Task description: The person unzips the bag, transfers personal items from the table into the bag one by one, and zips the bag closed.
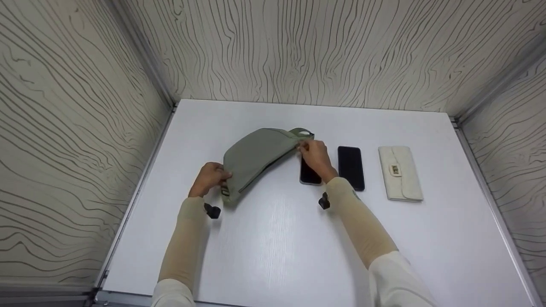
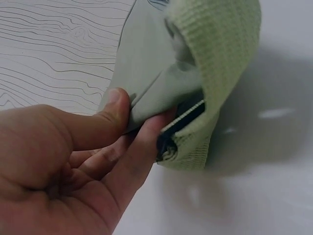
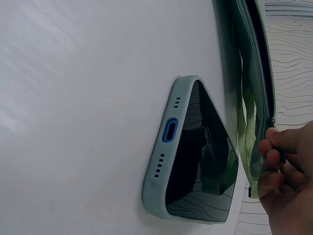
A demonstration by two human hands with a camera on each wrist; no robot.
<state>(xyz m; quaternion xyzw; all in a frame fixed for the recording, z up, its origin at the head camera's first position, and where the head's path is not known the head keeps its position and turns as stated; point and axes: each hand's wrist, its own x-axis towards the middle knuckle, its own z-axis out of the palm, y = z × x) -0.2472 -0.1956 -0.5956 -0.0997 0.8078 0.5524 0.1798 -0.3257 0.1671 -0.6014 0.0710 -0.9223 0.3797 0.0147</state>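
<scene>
A grey-green waist bag (image 1: 258, 151) is held up at both ends over the white table. At its left end my left hand (image 1: 209, 177) pinches the fabric between thumb and fingers, beside the light green webbing strap (image 2: 230, 54) in the left wrist view. My right hand (image 1: 316, 157) grips the other end; the right wrist view shows its fingertips at the end of the bag's zipper (image 3: 261, 54), which is parted along the visible length. Partly under the right hand lies a phone (image 3: 159, 166) in a pale green case, screen up. The bag's inside is hidden.
Right of that phone lies a second black phone (image 1: 351, 168). Farther right is a cream wallet (image 1: 403, 172) with a metal clasp. Wood-patterned panels (image 1: 273, 51) enclose the table (image 1: 273, 256) at the back and both sides.
</scene>
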